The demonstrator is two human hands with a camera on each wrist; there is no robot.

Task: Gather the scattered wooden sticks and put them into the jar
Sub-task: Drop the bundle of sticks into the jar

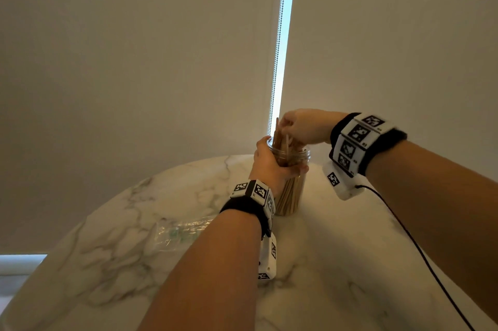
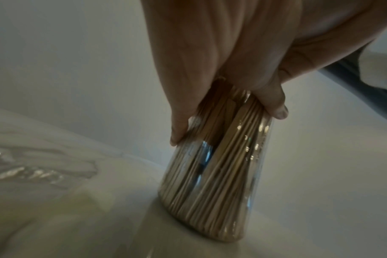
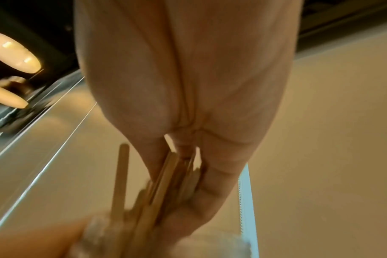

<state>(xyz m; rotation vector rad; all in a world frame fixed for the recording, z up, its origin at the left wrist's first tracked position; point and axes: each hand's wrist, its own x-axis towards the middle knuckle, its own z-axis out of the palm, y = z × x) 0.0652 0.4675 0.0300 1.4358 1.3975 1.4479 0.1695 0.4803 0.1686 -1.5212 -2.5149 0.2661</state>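
Note:
A clear jar (image 1: pixel 292 185) packed with wooden sticks (image 1: pixel 289 197) stands tilted on the marble table (image 1: pixel 134 223). My left hand (image 1: pixel 269 163) grips the jar around its upper half; the left wrist view shows the fingers (image 2: pixel 274 104) wrapped on the jar (image 2: pixel 221 174). Above the jar's mouth my right hand (image 1: pixel 301 125) pinches several sticks (image 1: pixel 279 134) that poke out of the opening. In the right wrist view the sticks (image 3: pixel 166 183) sit between thumb and fingers (image 3: pixel 212 183), and one stick (image 3: pixel 120 179) stands apart to the left.
A crumpled clear plastic wrapper (image 1: pixel 177 233) lies on the table left of my left forearm. A black cable (image 1: pixel 420 252) runs from the right wrist band over the table. A window blind with a bead chain (image 1: pixel 279 42) hangs behind the table.

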